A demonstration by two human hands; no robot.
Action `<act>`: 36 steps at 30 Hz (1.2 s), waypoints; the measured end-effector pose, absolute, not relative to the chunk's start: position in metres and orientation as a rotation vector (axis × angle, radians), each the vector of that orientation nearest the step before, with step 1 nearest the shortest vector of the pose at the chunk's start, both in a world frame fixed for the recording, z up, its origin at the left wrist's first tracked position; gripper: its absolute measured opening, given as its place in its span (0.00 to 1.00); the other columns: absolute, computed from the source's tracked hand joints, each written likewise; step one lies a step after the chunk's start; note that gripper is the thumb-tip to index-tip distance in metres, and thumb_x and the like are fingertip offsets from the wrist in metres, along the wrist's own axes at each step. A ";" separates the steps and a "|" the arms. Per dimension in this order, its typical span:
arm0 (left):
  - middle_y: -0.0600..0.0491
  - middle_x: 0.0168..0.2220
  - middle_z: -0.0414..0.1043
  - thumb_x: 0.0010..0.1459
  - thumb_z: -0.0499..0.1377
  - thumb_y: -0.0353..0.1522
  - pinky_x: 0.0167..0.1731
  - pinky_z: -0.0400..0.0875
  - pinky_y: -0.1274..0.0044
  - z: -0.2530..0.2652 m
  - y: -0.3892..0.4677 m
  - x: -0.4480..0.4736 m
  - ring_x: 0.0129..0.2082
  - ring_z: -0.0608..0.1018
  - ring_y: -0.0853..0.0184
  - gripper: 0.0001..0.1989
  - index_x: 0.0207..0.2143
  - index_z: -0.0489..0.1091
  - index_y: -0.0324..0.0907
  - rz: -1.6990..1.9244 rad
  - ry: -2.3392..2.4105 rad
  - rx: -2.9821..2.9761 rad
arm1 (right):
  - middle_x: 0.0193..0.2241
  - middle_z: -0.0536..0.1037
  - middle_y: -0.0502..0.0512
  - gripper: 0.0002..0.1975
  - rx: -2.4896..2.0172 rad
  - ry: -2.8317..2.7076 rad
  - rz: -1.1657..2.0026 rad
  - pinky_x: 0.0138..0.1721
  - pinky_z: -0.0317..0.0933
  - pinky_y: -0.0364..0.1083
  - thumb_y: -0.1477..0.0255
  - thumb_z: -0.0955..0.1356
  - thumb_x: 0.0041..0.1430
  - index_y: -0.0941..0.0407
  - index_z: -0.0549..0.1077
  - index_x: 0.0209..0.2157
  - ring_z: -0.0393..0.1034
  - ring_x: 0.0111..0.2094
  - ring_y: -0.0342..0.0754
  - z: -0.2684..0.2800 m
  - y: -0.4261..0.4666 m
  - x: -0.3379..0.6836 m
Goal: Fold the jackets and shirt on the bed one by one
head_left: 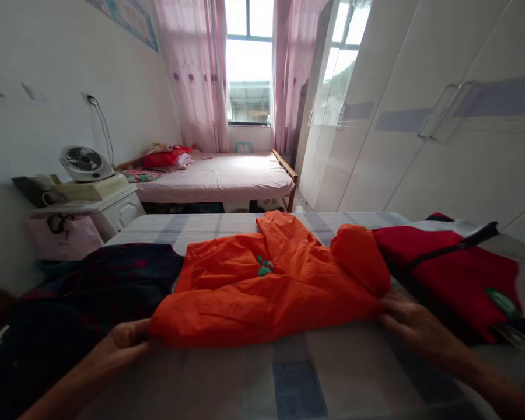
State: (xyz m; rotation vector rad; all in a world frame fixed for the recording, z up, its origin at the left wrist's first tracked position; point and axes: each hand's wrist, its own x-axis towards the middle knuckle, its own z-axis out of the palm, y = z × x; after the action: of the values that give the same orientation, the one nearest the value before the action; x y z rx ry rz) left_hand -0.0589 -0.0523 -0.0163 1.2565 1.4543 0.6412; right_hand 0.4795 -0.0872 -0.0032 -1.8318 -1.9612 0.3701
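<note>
An orange garment (pixel 262 297) lies partly folded across the bed in front of me, with a small green print (pixel 265 266) near its middle. My left hand (pixel 129 341) grips its near left corner, the thumb and fingers pinched on the cloth. At the near right edge my right hand (pixel 400 315) pinches the same garment, the fingertips partly hidden by fabric. To the left lies dark patterned clothing (pixel 114 280), close to the orange cloth. A red garment (pixel 455 256) with a black strap and a green oval patch rests on the right.
Under the clothes is a bed with a checked sheet (pixel 301 373). A second bed (pixel 227 175) with a pink sheet stands by the window. On the left, a fan (pixel 85 162) sits above a white cabinet (pixel 122 213). White wardrobes (pixel 389 157) line the right side.
</note>
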 end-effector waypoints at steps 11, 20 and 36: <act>0.51 0.37 0.80 0.45 0.63 0.48 0.37 0.75 0.76 0.008 -0.049 -0.003 0.41 0.79 0.57 0.23 0.39 0.75 0.42 0.905 1.669 1.220 | 0.50 0.74 0.64 0.32 -1.965 -1.592 0.543 0.52 0.61 0.53 0.52 0.62 0.52 0.61 0.70 0.51 0.68 0.51 0.60 0.012 -0.065 0.431; 0.51 0.46 0.76 0.48 0.58 0.50 0.44 0.74 0.70 -0.008 -0.073 -0.031 0.46 0.77 0.55 0.32 0.54 0.64 0.46 0.880 1.721 1.382 | 0.35 0.79 0.56 0.23 -1.844 -1.414 0.563 0.34 0.68 0.45 0.56 0.65 0.51 0.56 0.70 0.43 0.75 0.37 0.54 -0.002 -0.112 0.452; 0.46 0.41 0.77 0.54 0.49 0.43 0.42 0.66 0.74 0.003 -0.023 -0.017 0.42 0.77 0.58 0.23 0.43 0.73 0.40 0.282 2.043 1.952 | 0.48 0.72 0.58 0.15 -1.491 -1.929 -0.272 0.55 0.58 0.54 0.66 0.60 0.60 0.52 0.67 0.48 0.66 0.52 0.55 -0.016 -0.110 0.396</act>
State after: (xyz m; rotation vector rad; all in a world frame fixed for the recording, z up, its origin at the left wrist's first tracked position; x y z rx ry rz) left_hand -0.0172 -0.0230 0.0026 1.9520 2.0435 0.2824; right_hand 0.3956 -0.1103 -0.0157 -1.4909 -1.9286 -0.2718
